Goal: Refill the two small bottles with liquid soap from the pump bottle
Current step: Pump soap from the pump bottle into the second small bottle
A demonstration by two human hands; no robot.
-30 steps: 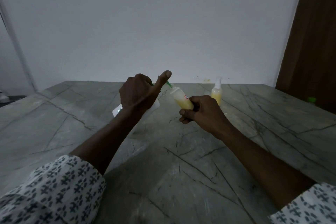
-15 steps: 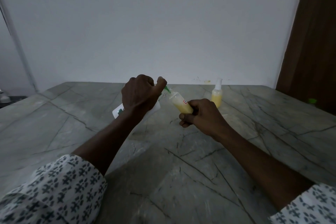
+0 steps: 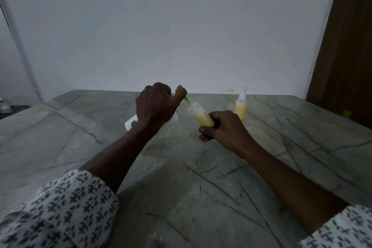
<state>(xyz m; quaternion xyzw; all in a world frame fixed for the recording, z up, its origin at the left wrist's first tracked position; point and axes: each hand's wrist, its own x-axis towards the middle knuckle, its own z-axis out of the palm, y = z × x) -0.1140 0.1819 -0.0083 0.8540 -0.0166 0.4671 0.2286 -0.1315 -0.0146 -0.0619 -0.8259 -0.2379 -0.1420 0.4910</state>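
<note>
Now right hand (image 3: 225, 129) grips tilted small bottle (image 3: 202, 118) — half-full, yellow; left hand (image 3: 155, 104) clasps white pump bottle (image 3: 130, 124).

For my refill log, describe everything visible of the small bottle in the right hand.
The small bottle is clear plastic, partly filled with pale yellow soap, bearing a red-and-white label patch. Uncapped, it tilts up-left above the table. The right hand grips its lower end; the green spout of the pump bottle meets its mouth.
</note>
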